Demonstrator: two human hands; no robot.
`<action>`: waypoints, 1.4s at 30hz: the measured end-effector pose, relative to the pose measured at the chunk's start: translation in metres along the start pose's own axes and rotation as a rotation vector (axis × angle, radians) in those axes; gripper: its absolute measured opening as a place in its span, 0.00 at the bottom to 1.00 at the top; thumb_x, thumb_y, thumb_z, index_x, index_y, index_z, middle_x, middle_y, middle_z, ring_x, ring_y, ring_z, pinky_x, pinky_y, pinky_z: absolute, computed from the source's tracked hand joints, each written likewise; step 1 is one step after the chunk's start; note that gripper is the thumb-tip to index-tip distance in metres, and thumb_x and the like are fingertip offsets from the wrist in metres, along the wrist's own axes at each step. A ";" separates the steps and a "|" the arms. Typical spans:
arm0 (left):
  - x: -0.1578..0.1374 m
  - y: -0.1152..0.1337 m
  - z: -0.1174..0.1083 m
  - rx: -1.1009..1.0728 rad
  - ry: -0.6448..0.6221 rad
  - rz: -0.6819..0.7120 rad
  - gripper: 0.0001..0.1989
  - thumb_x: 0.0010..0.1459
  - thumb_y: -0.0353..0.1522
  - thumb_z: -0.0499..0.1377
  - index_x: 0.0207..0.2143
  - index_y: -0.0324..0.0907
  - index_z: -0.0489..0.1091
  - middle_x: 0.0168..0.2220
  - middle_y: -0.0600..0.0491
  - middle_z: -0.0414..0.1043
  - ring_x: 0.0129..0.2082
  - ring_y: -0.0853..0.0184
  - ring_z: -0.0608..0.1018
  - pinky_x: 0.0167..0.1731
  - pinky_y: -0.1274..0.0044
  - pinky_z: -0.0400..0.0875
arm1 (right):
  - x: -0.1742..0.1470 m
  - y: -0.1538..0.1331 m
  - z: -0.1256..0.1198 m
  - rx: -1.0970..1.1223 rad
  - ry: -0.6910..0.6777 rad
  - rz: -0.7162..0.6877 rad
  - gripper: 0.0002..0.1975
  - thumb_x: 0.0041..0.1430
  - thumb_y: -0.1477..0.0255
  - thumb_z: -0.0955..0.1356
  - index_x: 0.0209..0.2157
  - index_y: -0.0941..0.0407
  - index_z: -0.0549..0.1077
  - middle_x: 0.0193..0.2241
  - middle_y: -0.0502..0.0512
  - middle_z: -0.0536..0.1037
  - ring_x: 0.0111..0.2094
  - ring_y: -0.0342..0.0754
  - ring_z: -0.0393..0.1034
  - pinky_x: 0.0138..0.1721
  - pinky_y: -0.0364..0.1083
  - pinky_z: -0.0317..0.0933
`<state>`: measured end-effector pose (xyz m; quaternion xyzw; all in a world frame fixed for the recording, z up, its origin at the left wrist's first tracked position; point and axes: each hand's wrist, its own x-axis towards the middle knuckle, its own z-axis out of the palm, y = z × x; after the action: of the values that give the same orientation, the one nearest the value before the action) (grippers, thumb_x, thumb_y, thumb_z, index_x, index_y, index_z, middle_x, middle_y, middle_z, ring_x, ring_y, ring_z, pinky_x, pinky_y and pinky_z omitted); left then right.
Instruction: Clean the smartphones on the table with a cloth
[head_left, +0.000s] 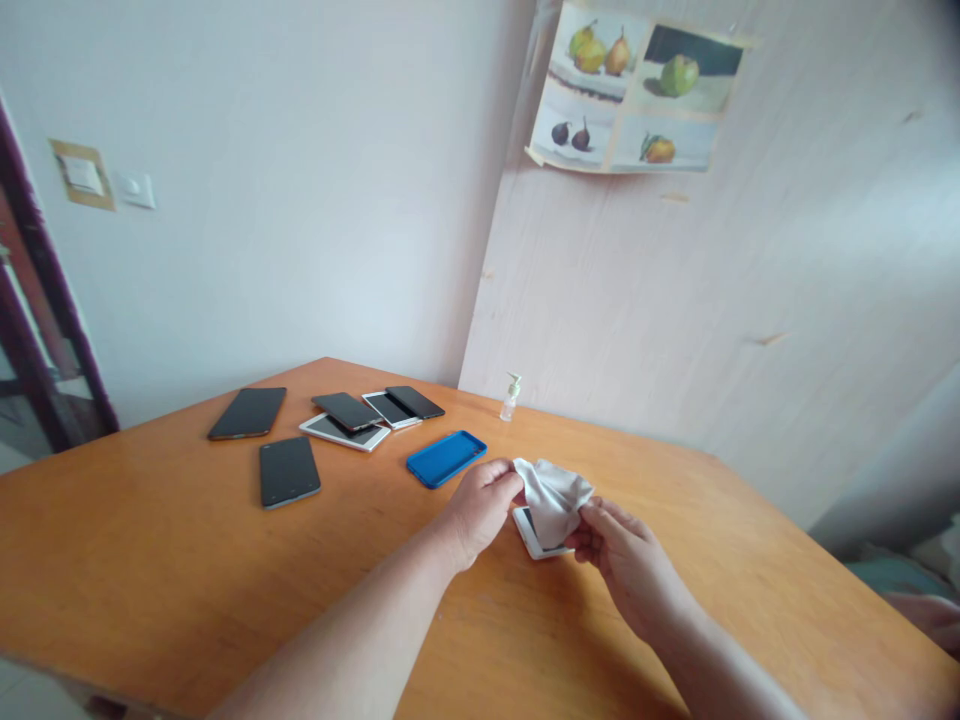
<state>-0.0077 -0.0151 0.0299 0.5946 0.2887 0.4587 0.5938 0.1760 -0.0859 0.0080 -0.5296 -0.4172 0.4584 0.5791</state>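
Observation:
A light grey cloth point(553, 498) is stretched between my two hands. My left hand point(484, 505) pinches its left corner, and my right hand point(616, 540) grips its right side with the fingers closed. Beneath the cloth a white phone point(534, 546) lies on the table, mostly covered from view. Just left of my left hand rests a blue phone case point(448, 458), its hollow side facing up. Behind the hands stands a small clear pump bottle point(509, 400).
On the wooden table point(360, 590), a dark tablet point(249, 412) and a dark phone point(289, 472) lie at left. Several dark and white phones overlap farther back, among them a black one point(347, 411). Walls border the table's back; fruit pictures point(637, 100) hang above.

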 end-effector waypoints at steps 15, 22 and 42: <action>-0.005 -0.003 -0.002 0.089 -0.029 0.012 0.24 0.54 0.44 0.65 0.48 0.39 0.70 0.47 0.46 0.75 0.49 0.60 0.75 0.48 0.72 0.67 | -0.005 -0.010 0.007 0.128 -0.052 -0.014 0.15 0.59 0.58 0.69 0.30 0.56 0.73 0.24 0.51 0.74 0.25 0.44 0.67 0.24 0.42 0.55; -0.010 -0.010 0.004 0.226 -0.305 -0.052 0.16 0.52 0.41 0.65 0.38 0.39 0.73 0.33 0.52 0.76 0.33 0.66 0.75 0.31 0.78 0.66 | -0.006 -0.011 0.007 0.218 -0.112 -0.041 0.13 0.61 0.59 0.68 0.32 0.55 0.73 0.26 0.50 0.73 0.27 0.43 0.65 0.26 0.43 0.56; -0.012 0.001 0.003 0.170 -0.142 -0.072 0.13 0.50 0.34 0.64 0.39 0.41 0.73 0.42 0.50 0.72 0.43 0.62 0.74 0.42 0.73 0.68 | -0.015 -0.011 0.014 -0.207 -0.201 -0.109 0.13 0.57 0.59 0.70 0.31 0.56 0.76 0.22 0.49 0.71 0.23 0.42 0.57 0.27 0.44 0.50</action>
<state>-0.0101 -0.0274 0.0293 0.6631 0.3053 0.3676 0.5762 0.1604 -0.0975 0.0207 -0.5143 -0.5463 0.4315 0.5009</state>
